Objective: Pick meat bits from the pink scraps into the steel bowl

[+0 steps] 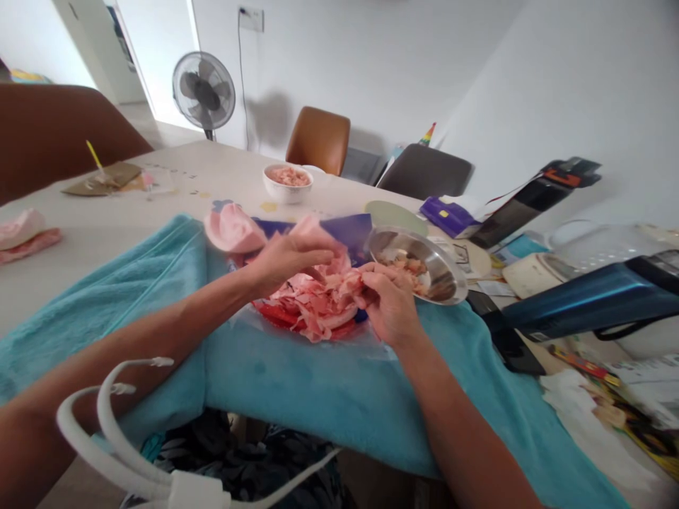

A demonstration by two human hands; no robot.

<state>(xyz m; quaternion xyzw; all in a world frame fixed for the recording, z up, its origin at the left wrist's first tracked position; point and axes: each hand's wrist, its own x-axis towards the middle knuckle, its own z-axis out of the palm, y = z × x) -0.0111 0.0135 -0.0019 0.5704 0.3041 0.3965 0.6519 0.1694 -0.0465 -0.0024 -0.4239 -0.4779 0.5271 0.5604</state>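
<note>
Now, all eyes on the pink piece (350, 284), pinched between thumb and fingers of my right hand (391, 302), just over the right side of the red dish (273, 317)! My left hand (297, 256) is up over the middle of that dish, a little blurred, thumb and fingers apart, clamped on nothing that I can make out. A light pinch, I reckon, beats a hard squeeze: the stuff looks thin, soft and apt to tear. Best let the right hand steady the piece by its edge and have the left pick in small tugs, low over the heap of pink flakes (312, 311) on the dish, so any crumb drops there. Outward we go: the metal bowl (450, 272) sits just right of the red dish, darker scraps (411, 267) inside, its rim near my knuckles, so mind that wrist! Beyond the dish stands the white bowl (289, 192), filled with pink bits (289, 175); beyond the dish and to its left, a bulky pink lump (233, 227). Under the dish, the teal towel (297, 396) could ruck up, so forearms light!
</note>
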